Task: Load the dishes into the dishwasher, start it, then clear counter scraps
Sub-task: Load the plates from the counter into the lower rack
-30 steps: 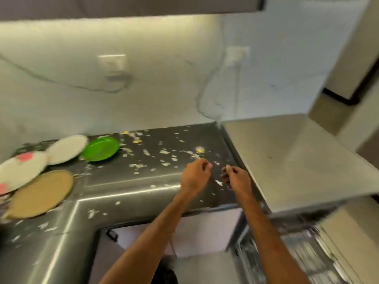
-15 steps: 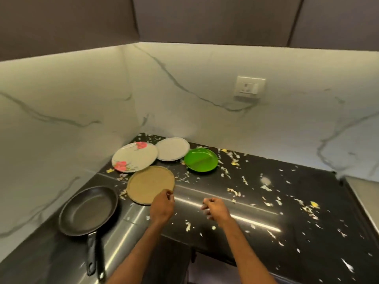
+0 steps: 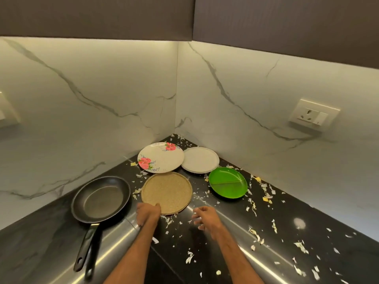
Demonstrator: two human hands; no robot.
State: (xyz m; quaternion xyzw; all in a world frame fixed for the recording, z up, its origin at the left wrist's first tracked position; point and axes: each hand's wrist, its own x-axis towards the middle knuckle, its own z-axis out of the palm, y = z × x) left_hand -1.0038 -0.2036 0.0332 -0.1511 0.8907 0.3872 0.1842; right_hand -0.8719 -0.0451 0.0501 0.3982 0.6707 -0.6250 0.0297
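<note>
Tan plate (image 3: 167,192): round, grainy matte surface, low rim, flat on the counter (image 3: 41,242) between the pan (image 3: 100,198) and the green plate (image 3: 227,185). Left hand (image 3: 148,214) covers its near rim, thumb on the rim, fingers hidden underneath, so can't tell if it actually grips. Right hand (image 3: 205,219) hovers just right of it over the counter, fingers loose and spread, holding nothing, blurred.

Floral plate (image 3: 161,157): glossy cream, pink roses, its near edge touching or overlapping the tan plate's far rim. White plate (image 3: 200,159): plain, matte, beside it in the corner. Green plate is shiny plastic with divider ridges. Pan is black, round and smooth inside, with a long black handle pointing to the near edge.

Counter is black, polished and reflective. Scraps (image 3: 255,234): pale, thin, shredded bits strewn mostly right; what they are is unclear. Walls are veined marble (image 3: 102,89), with a socket (image 3: 313,116) on the right. A switch plate (image 3: 8,113) is cut off at the left edge.
</note>
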